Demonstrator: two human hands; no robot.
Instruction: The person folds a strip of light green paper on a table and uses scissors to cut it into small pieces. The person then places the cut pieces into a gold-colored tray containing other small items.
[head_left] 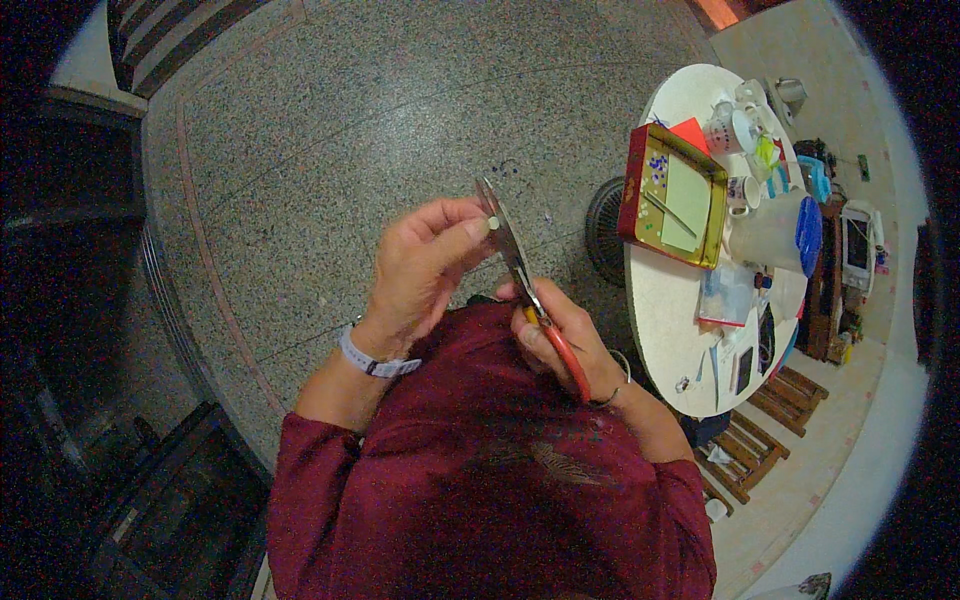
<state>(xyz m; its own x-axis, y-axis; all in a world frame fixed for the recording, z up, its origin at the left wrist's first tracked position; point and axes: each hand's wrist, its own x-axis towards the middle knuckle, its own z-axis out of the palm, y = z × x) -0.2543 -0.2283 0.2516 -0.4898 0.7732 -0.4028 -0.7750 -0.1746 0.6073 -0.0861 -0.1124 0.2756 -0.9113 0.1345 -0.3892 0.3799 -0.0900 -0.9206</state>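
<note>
Hands both occupied, held close together over the front of a dark red shirt (470, 430). Left hand (425, 262): thumb and forefinger closed in a pinch, with a small pale disc (493, 222) at the fingertips; other fingers curled behind, mostly hidden. Right hand (565, 335): wrapped around the orange-red handles of scissors (512, 248), grip closed on them; exact finger placement in the loops partly hidden.

Key relation: disc vs. blades. Scissors' long axis runs from the right hand forward and a little left, tips pointing away from the body, handles angled back toward the right wrist. Disc sits ahead and to the left of the right hand, right by the blades, nearer the tips than the handles. Left hand is the nearer one, since it has the disc; right hand is set farther back, with the blade length spanning the gap. Blades look slightly parted near the tips; cannot tell whether the disc is between them, touching one, or just above. Disc too small for a long axis to read.

Off to the right, apart from both hands: white oval desk (660, 335) with an open red and gold box (632, 195) near its left edge, holding a pale green sheet (683, 195) and tiny loose pieces (656, 168).
</note>
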